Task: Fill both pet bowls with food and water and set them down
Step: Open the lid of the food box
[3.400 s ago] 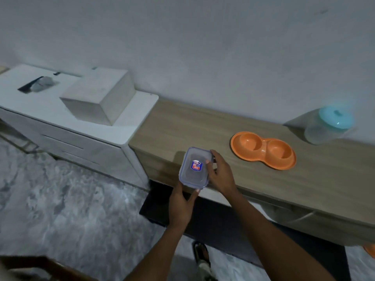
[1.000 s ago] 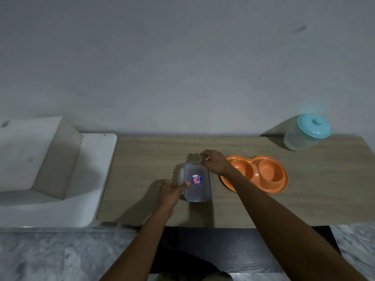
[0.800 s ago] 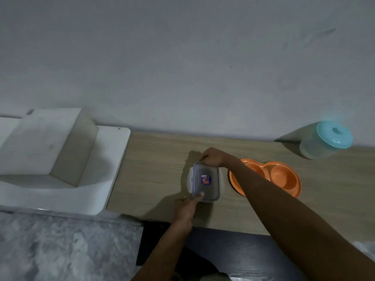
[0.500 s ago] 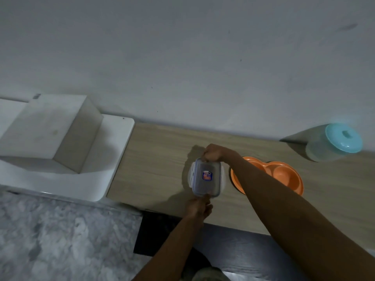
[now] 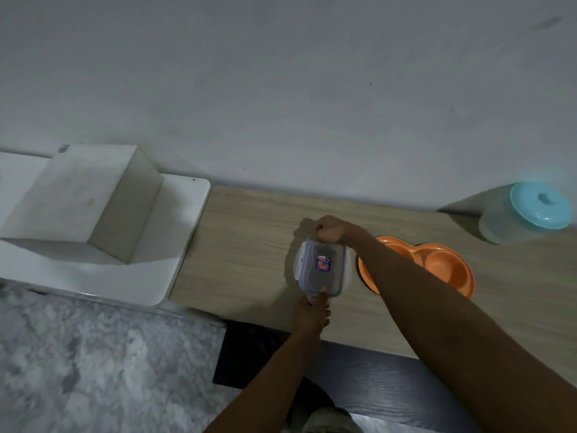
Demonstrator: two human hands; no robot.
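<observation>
A clear rectangular food container [image 5: 321,266] with a clip-on lid and a red-blue sticker rests on the wooden counter [image 5: 249,254]. My left hand [image 5: 312,314] grips its near end, thumb on the lid edge. At the far end my right hand [image 5: 327,229] is closed over the lid clip. The side clips stick outward. Just right of the container lies the orange double pet bowl [image 5: 437,270], partly hidden by my right forearm; its visible hollows look empty. A translucent jar with a teal lid [image 5: 527,214] stands at the back right against the wall.
A white cabinet [image 5: 175,245] with a white box [image 5: 84,195] on it adjoins the counter's left end. A grey wall runs behind. Marbled floor lies at lower left, and a dark panel [image 5: 374,370] sits below the counter edge.
The container was carried to the counter and set down left of the bowl. My left hand shifted from its side to the near end, my right hand to the far end clip.
</observation>
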